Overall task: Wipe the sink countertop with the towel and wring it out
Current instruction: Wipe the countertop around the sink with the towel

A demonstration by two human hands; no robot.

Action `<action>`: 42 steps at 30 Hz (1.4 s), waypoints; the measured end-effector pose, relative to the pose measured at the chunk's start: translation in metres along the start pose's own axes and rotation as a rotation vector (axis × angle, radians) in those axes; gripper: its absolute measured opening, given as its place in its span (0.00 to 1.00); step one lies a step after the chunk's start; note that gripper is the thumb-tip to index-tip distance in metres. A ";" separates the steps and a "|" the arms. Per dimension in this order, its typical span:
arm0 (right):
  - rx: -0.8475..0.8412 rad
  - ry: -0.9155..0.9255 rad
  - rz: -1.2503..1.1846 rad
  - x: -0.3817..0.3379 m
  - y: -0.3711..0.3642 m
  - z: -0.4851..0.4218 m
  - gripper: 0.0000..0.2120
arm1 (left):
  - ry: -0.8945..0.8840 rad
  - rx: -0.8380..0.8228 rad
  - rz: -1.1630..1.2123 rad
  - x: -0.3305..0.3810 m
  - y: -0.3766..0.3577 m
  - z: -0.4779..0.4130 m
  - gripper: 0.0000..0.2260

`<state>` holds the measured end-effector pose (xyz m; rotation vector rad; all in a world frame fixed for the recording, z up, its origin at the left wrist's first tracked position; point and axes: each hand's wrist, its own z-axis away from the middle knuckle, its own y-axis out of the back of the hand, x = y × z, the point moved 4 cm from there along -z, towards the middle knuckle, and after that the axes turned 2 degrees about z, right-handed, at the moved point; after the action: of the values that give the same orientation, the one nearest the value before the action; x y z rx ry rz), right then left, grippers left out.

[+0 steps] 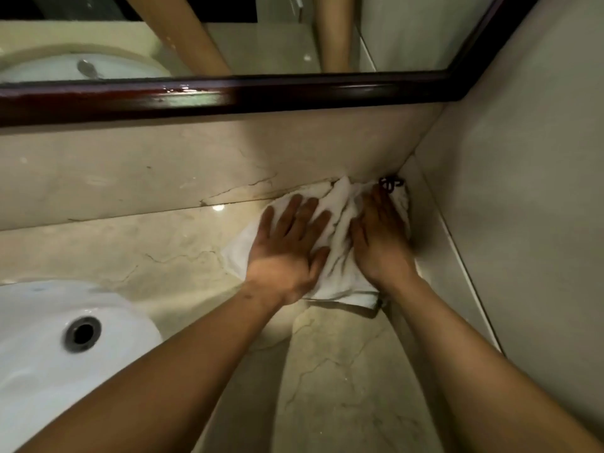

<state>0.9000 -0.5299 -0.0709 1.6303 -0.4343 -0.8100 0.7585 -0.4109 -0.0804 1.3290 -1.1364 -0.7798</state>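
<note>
**Task status: wiping in progress, wringing outstanding**

We find the towel (340, 230) spread and somewhat rumpled on the countertop (163, 250). It lies in the far right corner, where the backsplash (130, 171) meets the side wall (523, 191). Its far edge reaches the backsplash and its right edge lies just beside the side wall.

Both hands rest on the towel. The left hand (287, 253) presses flat on the left half, fingers straight and spread. The right hand (380, 237) presses flat on the right half, fingers straight and close together, pointing into the corner. Neither hand curls round the cloth. The hands lie side by side but apart, with a ridge of bunched towel between them.

We judge the wiping step to be under way, with the corner as the area now being treated. We cannot tell how much of the countertop is already wiped, because the glossy stone shows no clear boundary between wiped and unwiped areas.

Wringing is not yet begun. The towel lies flat and untwisted, well apart from the sink (39, 338) at lower left. For that step we expect to gather the towel, carry it over the basin and twist it with both hands.

A small dark object (390, 184) sits in the corner at the right fingertips. We cannot identify it, and it may obstruct the wipe there.
</note>
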 end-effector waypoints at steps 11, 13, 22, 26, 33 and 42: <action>0.018 0.023 0.060 -0.017 -0.017 0.001 0.34 | 0.212 0.216 0.113 -0.002 -0.001 0.027 0.27; 0.006 0.037 0.030 -0.028 -0.019 0.001 0.35 | 0.226 0.220 0.113 -0.012 0.001 0.035 0.27; -0.018 0.129 0.020 -0.098 -0.044 0.008 0.36 | 0.304 0.210 0.072 -0.078 0.016 0.079 0.29; -0.015 0.182 0.006 -0.141 -0.054 0.013 0.36 | 0.383 0.192 0.047 -0.108 0.024 0.103 0.31; -0.034 0.317 -0.022 -0.204 -0.068 0.022 0.34 | 0.552 0.216 0.076 -0.131 0.035 0.135 0.33; -0.070 0.536 -0.078 -0.267 -0.084 0.025 0.30 | 0.631 0.319 0.033 -0.178 0.040 0.159 0.27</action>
<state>0.6858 -0.3486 -0.0819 1.7266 0.0371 -0.4100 0.5485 -0.2915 -0.0922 1.6584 -0.7821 -0.1199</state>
